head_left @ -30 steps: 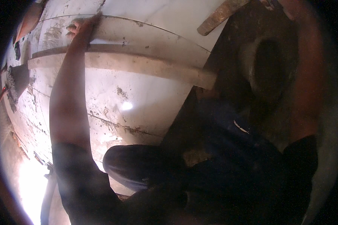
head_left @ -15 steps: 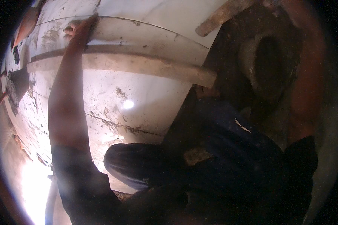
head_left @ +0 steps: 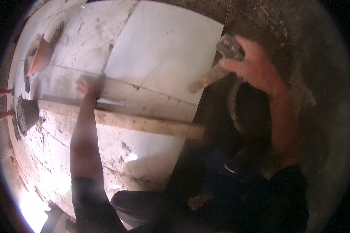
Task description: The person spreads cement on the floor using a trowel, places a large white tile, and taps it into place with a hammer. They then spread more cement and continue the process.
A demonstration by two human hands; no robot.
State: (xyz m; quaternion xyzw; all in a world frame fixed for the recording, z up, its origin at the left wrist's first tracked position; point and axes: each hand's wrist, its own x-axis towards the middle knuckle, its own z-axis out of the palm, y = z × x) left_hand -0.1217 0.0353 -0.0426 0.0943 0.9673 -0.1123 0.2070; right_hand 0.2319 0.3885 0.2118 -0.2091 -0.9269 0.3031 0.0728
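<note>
My left hand rests on the pale, dirt-streaked tiles, its slightly blurred fingers loosely apart and holding nothing. Just nearer me, a long wooden beam lies across the tiles and passes under my left forearm. Over the dark strip at the tiles' right edge, my right hand is closed around what looks like a hammer. Its dark, blocky head sits between my thumb and fingers. The wooden handle points down and left, its end over the tile edge.
At the far left stand an orange-brown pan and a grey, mortar-crusted pan. Two reddish-brown shapes beside them are too unclear to name. A round, dark container sits below my right hand. Loose soil borders the tiles at upper right.
The view has shifted, so the tiles and beam appear lower. My right hand has come in from the upper right with the hammer. My left hand stays on the tiles beyond the beam.
</note>
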